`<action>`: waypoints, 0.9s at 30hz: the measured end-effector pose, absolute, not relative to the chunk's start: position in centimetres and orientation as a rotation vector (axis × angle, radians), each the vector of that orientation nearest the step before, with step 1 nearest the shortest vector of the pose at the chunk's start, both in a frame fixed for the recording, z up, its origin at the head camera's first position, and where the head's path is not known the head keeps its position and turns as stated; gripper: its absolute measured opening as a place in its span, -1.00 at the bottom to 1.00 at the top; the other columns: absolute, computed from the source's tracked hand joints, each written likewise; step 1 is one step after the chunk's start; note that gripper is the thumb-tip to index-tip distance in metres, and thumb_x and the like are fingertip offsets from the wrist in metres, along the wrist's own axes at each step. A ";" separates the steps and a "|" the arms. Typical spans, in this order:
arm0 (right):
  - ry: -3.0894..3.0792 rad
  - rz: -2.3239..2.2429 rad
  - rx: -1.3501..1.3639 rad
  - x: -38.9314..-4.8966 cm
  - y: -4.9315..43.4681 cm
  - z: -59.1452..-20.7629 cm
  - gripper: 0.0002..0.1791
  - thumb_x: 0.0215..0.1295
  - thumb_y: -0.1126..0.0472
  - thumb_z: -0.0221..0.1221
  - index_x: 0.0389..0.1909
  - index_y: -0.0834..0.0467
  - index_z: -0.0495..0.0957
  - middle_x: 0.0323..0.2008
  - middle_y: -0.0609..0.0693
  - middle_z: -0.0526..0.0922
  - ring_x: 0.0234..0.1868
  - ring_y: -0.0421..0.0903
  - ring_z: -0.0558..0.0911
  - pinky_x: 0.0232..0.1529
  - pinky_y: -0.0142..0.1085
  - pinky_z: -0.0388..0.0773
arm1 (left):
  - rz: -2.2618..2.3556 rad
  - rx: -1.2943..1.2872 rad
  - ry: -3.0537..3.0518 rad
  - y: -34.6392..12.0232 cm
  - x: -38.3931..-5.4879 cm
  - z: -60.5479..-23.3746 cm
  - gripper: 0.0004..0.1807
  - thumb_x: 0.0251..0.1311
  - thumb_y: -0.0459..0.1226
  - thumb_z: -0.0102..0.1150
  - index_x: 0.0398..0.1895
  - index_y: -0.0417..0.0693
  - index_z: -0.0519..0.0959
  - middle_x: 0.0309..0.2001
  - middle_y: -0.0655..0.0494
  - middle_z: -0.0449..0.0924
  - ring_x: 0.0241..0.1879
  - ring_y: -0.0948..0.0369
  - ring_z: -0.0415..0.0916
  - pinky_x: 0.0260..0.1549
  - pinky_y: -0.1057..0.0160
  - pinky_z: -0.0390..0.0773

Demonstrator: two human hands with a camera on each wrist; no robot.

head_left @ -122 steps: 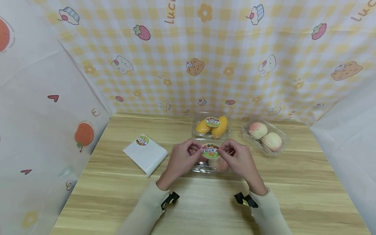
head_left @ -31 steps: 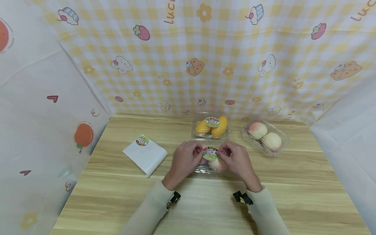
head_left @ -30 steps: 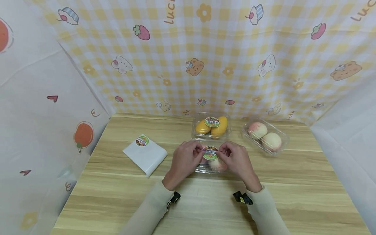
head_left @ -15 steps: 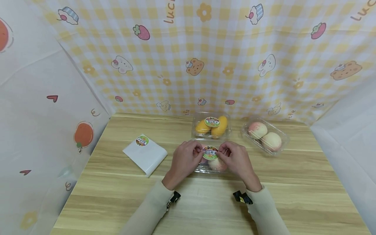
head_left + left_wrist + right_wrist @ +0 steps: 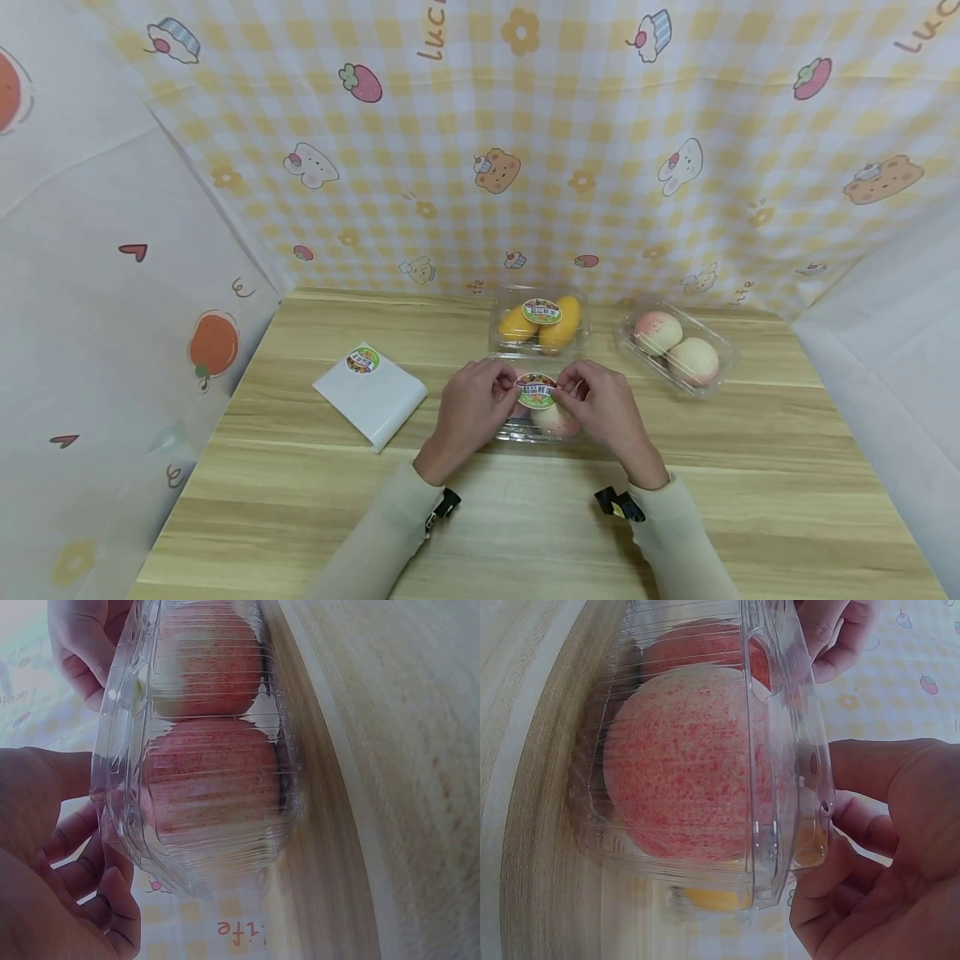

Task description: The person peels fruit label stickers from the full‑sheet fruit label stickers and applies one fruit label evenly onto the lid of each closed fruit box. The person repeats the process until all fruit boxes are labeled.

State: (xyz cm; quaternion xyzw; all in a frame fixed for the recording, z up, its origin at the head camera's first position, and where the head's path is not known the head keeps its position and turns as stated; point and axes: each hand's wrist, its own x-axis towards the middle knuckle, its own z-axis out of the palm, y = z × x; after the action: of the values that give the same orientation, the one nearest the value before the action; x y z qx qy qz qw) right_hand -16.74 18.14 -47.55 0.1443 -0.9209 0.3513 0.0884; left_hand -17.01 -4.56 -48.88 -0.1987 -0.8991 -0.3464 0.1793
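An oval sticker (image 5: 537,391) lies level over the lid of a clear box (image 5: 516,434), at the middle of the table (image 5: 525,517); whether its underside touches the plastic I cannot tell. The left hand (image 5: 471,408) pinches its left end between thumb and forefinger, the right hand (image 5: 606,408) pinches the opposite end, and the other fingers are curled in. Gripping both ends probably keeps the label flat and square to the lid, its print readable from the person's side. Under the lid sit two blushed peaches (image 5: 214,780), which likely lend the light box some weight against sliding. Just behind stands a mango box (image 5: 517,293), its own label (image 5: 542,312) on top, apparently set back to leave the near space for the hands. To the right, at an angle, lies a second peach box (image 5: 697,323) with no label visible on it, seemingly parked aside within reach. On the left rests a white sheet (image 5: 375,396), one edge curled over, carrying a spare sticker (image 5: 363,360), presumably kept there for easy picking. A checked cloth (image 5: 585,108) hangs behind the table.
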 end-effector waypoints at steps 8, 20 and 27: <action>-2.726 1.047 0.449 -16.7 18.1 -47.6 -0.81 0.26 0.37 0.57 -0.27 0.17 0.72 -0.40 -0.08 0.65 -0.42 -0.17 0.55 -0.39 -0.33 0.53 | -0.971 -0.558 -2.548 -4.6 -17.0 -48.8 -0.85 0.28 -0.27 0.60 -0.27 -0.01 0.74 -0.36 0.21 0.71 -0.40 0.24 0.53 -0.39 0.27 0.52; -2.723 0.968 0.552 -16.6 18.1 -47.6 -0.82 0.31 0.38 0.53 -0.11 0.13 0.85 -0.30 -0.09 0.72 -0.43 -0.23 0.57 -0.41 -0.31 0.55 | -0.938 -0.577 -2.535 -4.6 -17.0 -48.8 -0.86 0.27 -0.27 0.60 -0.25 -0.02 0.76 -0.32 0.19 0.73 -0.37 0.21 0.56 -0.38 0.24 0.56; -2.698 0.954 0.627 -16.5 18.0 -47.8 -0.72 0.35 0.44 0.44 -0.04 0.05 0.90 -0.32 -0.12 0.62 -0.45 -0.24 0.49 -0.46 -0.31 0.46 | -0.896 -0.658 -2.523 -4.7 -16.8 -48.9 -0.92 0.33 -0.29 0.55 -0.15 0.02 0.88 -0.12 0.11 0.76 -0.23 0.10 0.64 -0.27 0.14 0.63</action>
State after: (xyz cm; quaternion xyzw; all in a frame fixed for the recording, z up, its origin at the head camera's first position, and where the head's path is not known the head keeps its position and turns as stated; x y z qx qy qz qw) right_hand -16.52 18.03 -47.76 0.2128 -0.9157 0.3239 0.1060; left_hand -16.79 -4.72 -48.91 -0.2342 -0.8983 -0.3190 0.1911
